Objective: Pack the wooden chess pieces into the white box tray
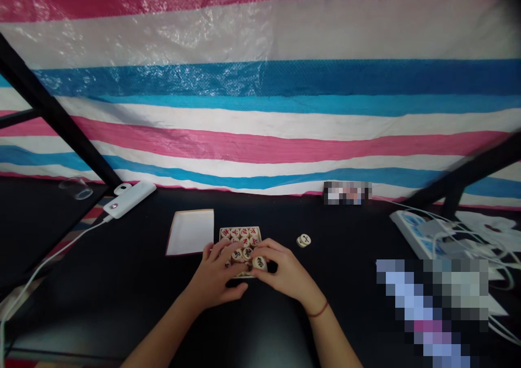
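A small open box (259,231) on the black table is filled with round xiangqi pieces (244,232). Red characters mark the pieces at the far side, and black ones show nearer to me. My left hand (217,273) lies over the box's left part, fingers apart, touching the pieces there. Between the thumb and fingers of my right hand (285,270) is a black-marked xiangqi piece (259,262) at the box's near right corner. Part of the box's near side is hidden by my fingers. To the right lie a few stacked loose pieces (305,240).
The box lid (191,232) lies inside up, left of the box. A white power bank (130,200) with a cable is at the back left. On the right are a power strip (419,232) and tangled white cables. A striped sheet (260,113) hangs behind the table (134,281).
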`<state>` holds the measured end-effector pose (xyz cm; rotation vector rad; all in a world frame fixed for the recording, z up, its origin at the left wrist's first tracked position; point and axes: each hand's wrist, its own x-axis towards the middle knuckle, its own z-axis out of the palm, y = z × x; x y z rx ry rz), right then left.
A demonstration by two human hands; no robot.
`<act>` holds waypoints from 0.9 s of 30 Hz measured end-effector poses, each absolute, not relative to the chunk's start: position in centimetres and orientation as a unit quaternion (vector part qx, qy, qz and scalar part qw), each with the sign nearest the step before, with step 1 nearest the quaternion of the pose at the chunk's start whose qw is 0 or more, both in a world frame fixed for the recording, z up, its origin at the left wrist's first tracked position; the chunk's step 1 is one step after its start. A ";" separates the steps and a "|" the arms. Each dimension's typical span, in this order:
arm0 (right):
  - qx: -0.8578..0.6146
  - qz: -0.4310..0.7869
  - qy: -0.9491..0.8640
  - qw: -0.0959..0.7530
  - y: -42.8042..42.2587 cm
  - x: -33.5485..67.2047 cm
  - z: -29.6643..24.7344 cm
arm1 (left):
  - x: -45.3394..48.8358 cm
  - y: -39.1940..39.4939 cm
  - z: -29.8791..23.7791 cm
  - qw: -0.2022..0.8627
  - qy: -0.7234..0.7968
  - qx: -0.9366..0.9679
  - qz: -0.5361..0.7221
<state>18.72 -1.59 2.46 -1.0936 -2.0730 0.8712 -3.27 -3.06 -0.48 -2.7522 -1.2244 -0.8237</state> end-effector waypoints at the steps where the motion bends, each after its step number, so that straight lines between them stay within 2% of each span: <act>1: -0.414 0.320 -0.794 0.309 -1.6 18.6 2.4 | -3.2 -3.1 -0.4 0.010 -0.389 -0.881 -0.268; 8: -0.427 0.245 -0.837 0.240 -1.6 17.9 2.3 | -3.6 -2.9 0.1 -0.003 -0.400 -0.850 -0.343; 17: -0.431 0.233 -0.845 0.214 -2.1 17.8 2.9 | -3.8 -2.6 0.1 -0.041 -0.400 -0.864 -0.302; 20: -0.423 0.235 -0.843 0.236 -2.0 17.7 3.1 | -3.8 -2.7 0.2 -0.038 -0.398 -0.865 -0.303; 22: -0.431 0.223 -0.828 0.281 -1.6 18.3 2.9 | -3.7 -2.7 0.3 -0.036 -0.397 -0.864 -0.307; 25: -0.501 0.135 -0.769 0.373 -0.6 20.4 1.7 | -3.7 -2.7 0.3 -0.037 -0.397 -0.863 -0.310; 27: -0.580 0.053 -0.713 0.390 0.1 22.3 0.3 | -3.7 -2.7 0.2 -0.043 -0.397 -0.863 -0.311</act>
